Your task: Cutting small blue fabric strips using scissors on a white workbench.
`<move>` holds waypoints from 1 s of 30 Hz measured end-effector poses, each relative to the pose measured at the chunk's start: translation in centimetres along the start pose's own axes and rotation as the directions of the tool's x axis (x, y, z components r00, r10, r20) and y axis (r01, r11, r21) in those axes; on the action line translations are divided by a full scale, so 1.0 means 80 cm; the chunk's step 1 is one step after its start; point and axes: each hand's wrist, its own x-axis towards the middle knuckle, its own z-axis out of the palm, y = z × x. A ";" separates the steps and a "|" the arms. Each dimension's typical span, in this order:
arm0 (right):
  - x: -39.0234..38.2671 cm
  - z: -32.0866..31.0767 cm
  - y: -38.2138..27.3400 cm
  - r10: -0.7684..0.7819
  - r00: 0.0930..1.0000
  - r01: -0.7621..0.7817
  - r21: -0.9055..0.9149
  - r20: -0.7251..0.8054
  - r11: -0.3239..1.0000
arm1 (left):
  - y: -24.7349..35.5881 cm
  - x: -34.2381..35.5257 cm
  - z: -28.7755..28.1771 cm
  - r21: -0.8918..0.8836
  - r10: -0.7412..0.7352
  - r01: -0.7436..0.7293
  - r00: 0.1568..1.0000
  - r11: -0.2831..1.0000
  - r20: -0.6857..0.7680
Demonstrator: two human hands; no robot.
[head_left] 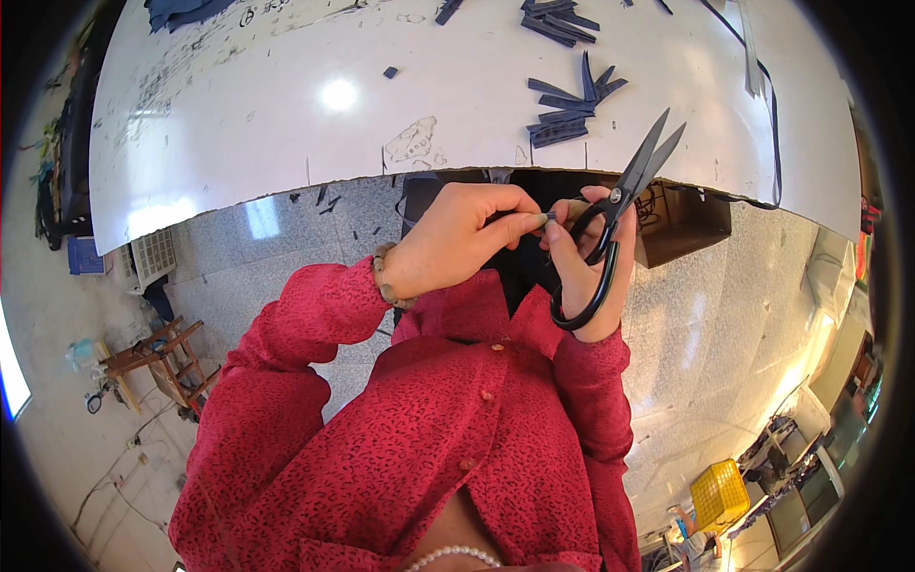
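Left hand: the left hand [453, 238] has its thumb and index finger pinched on a small dark strip [551, 216], mostly hidden by the fingertips.
Right hand: the right hand [596, 276] grasps the scissors [620, 195] by the black handles, its fingertips meeting the left ones at the strip.
Strip: between the two hands, just off the near edge of the bench [286, 124].
Scissors: blades slightly parted, pointing up and to the right – over the bench edge.
Bench: white and marked; a fanned pile of dark blue strips [559, 132] lies near the edge, a second bundle [558, 24] farther back, a small dark square [391, 72] to their left.
Below the bench: an open brown box [686, 238] – right of the hands.
Wrist: a beaded bracelet [382, 276] on the left.
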 end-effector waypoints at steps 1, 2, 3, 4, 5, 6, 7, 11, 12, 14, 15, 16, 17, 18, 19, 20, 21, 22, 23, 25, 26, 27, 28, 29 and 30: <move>-0.001 0.000 0.001 -0.005 1.000 0.005 0.008 -0.008 1.000 | 0.000 0.000 0.000 -0.001 -0.006 0.006 1.000 1.000 0.014; -0.001 -0.001 0.002 -0.007 1.000 0.007 0.008 -0.006 1.000 | 0.001 0.000 0.000 -0.002 -0.013 0.013 1.000 1.000 0.028; -0.002 -0.002 0.002 -0.003 1.000 0.003 -0.002 -0.016 1.000 | 0.001 -0.001 0.001 -0.001 -0.011 0.011 1.000 1.000 0.025; -0.003 -0.003 0.002 0.000 1.000 0.000 -0.012 -0.025 1.000 | 0.001 -0.003 0.002 -0.068 -0.073 0.073 0.997 0.995 0.000; -0.003 -0.006 0.002 -0.003 1.000 0.003 -0.013 -0.023 1.000 | 0.001 -0.003 0.003 -0.137 -0.135 0.131 0.991 0.982 -0.021; -0.003 -0.009 0.003 -0.039 0.999 0.039 -0.026 -0.020 0.999 | 0.002 -0.003 0.002 -0.137 -0.132 0.128 0.991 0.982 -0.023; -0.002 -0.012 0.003 -0.075 0.997 0.075 -0.039 -0.017 0.996 | 0.004 -0.003 -0.002 -0.119 -0.156 0.153 0.988 0.981 -0.019; 0.005 -0.020 -0.010 -0.083 0.994 0.081 -0.021 -0.071 0.996 | -0.002 -0.011 -0.015 -0.026 -0.088 0.087 0.996 0.996 -0.030; 0.007 -0.023 -0.012 -0.082 0.992 0.077 -0.052 -0.100 0.996 | -0.003 -0.011 -0.017 -0.026 -0.086 0.085 0.996 0.996 -0.032; 0.011 -0.023 -0.012 -0.091 0.990 0.083 -0.074 -0.105 0.994 | -0.005 -0.012 -0.020 0.061 0.108 -0.105 0.992 0.993 -0.062; 0.013 -0.023 -0.012 -0.097 0.989 0.086 -0.095 -0.113 0.992 | -0.006 -0.011 -0.022 0.062 0.108 -0.104 0.992 0.993 -0.065; 0.016 -0.023 -0.010 -0.090 0.989 0.075 -0.121 -0.118 0.990 | -0.007 -0.008 -0.023 0.210 0.228 -0.210 0.971 0.955 -0.070; 0.017 -0.022 -0.010 -0.090 0.989 0.076 -0.121 -0.117 0.990 | -0.007 -0.006 -0.024 0.352 0.345 -0.305 0.937 0.885 -0.056; 0.018 -0.021 -0.011 -0.079 0.988 0.064 -0.113 -0.130 0.992 | -0.004 -0.006 -0.023 0.352 0.345 -0.304 0.937 0.885 -0.058; 0.019 -0.021 -0.011 -0.067 0.987 0.052 -0.105 -0.144 0.993 | 0.001 -0.005 -0.022 0.327 0.281 -0.241 0.956 0.914 -0.083; 0.020 -0.021 -0.010 -0.067 0.987 0.052 -0.105 -0.144 0.993 | 0.004 -0.004 -0.022 0.300 0.216 -0.176 0.971 0.938 -0.105; 0.021 -0.021 -0.010 -0.070 0.986 0.056 -0.095 -0.150 0.994 | 0.004 -0.003 -0.023 0.299 0.215 -0.176 0.971 0.938 -0.104; 0.022 -0.021 -0.010 -0.073 0.985 0.060 -0.086 -0.156 0.994 | 0.004 -0.003 -0.026 0.259 0.156 -0.133 0.985 0.957 -0.068; 0.022 -0.021 -0.011 -0.073 0.985 0.060 -0.087 -0.156 0.994 | 0.003 -0.003 -0.029 0.220 0.097 -0.088 0.995 0.971 -0.032; 0.021 -0.021 -0.015 -0.059 0.984 0.046 -0.079 -0.167 0.996 | 0.000 0.000 -0.032 0.280 0.142 -0.137 0.990 0.950 0.003; 0.020 -0.021 -0.017 -0.060 0.984 0.047 -0.082 -0.165 0.996 | -0.001 0.002 -0.032 0.337 0.185 -0.186 0.982 0.923 0.036; 0.016 -0.021 -0.020 -0.087 0.988 0.077 -0.082 -0.124 0.994 | -0.001 0.003 -0.030 0.334 0.187 -0.188 0.982 0.924 0.034; 0.013 -0.021 -0.023 -0.115 0.990 0.108 -0.081 -0.083 0.991 | 0.001 0.003 -0.025 0.350 0.222 -0.218 0.975 0.911 0.030; 0.009 -0.020 -0.025 -0.116 0.990 0.109 -0.084 -0.080 0.990 | 0.004 0.001 -0.020 0.366 0.255 -0.247 0.967 0.897 0.025; 0.006 -0.018 -0.028 -0.145 0.988 0.138 -0.124 -0.048 0.983 | 0.007 0.001 -0.016 0.274 0.225 -0.229 0.973 0.934 0.046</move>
